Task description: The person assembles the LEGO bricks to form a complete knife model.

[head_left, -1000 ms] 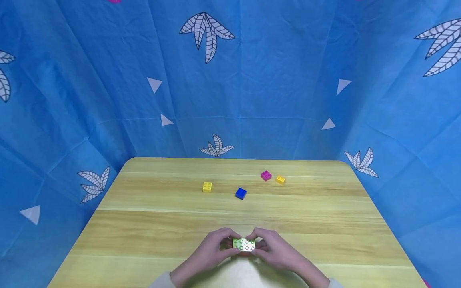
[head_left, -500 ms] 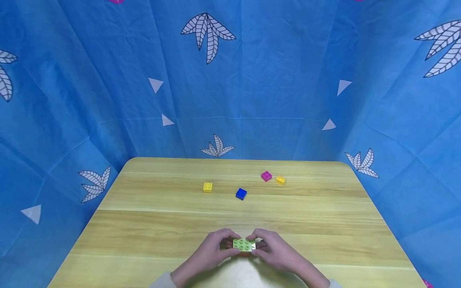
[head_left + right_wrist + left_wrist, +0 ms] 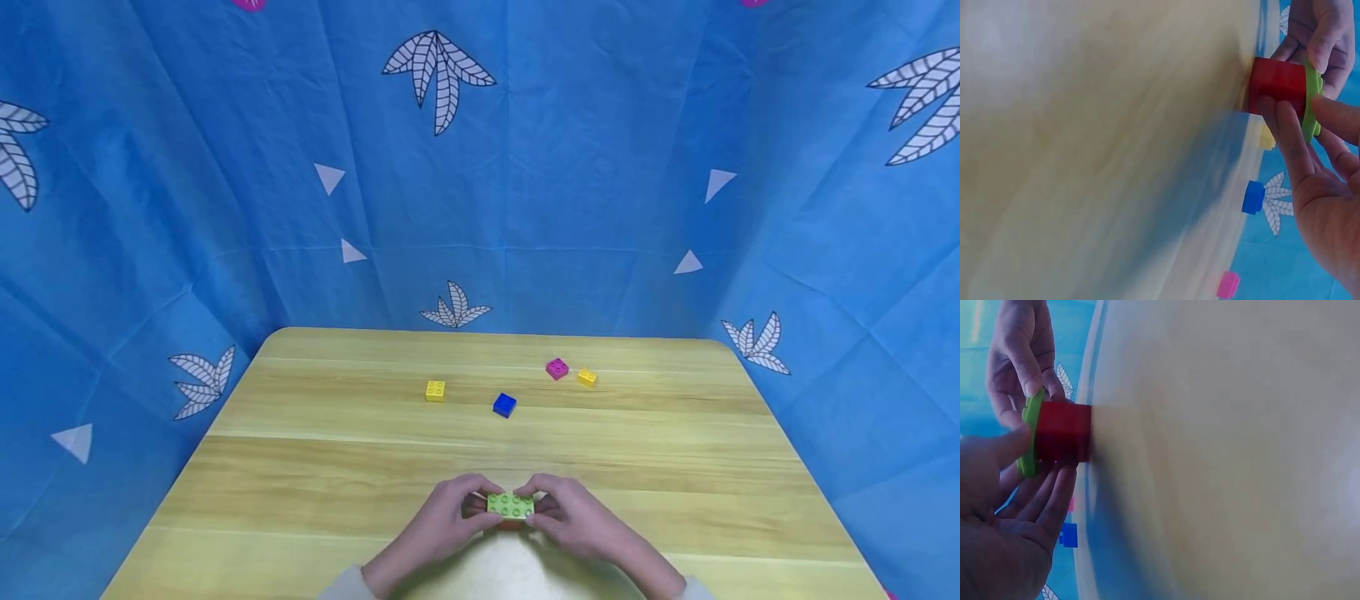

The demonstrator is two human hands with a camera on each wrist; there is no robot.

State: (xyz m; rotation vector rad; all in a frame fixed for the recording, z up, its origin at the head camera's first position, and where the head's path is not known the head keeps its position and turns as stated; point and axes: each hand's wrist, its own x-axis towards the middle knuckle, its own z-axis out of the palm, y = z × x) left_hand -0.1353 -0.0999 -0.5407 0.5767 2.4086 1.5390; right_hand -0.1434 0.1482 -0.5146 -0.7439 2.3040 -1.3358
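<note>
A light green building brick, thin with two rows of studs on top, sits over a red brick that stands on the table. From the left side, my left hand pinches the end of the green brick, its other fingers down beside the red one. My right hand grips the opposite end, its thumb and index finger at the green edge. In the right wrist view, the right fingers lie along the side of the red brick. Seen from above, only a strip of red shows under the green.
Farther back on the wooden table lie a yellow brick, a blue brick, a magenta brick and a small orange-yellow brick. A blue curtain with leaf prints surrounds the table's back and sides.
The head view has shifted slightly, so everything sits a few pixels farther right. Both hands keep the same hold on the green brick, and the loose bricks lie where they were.
</note>
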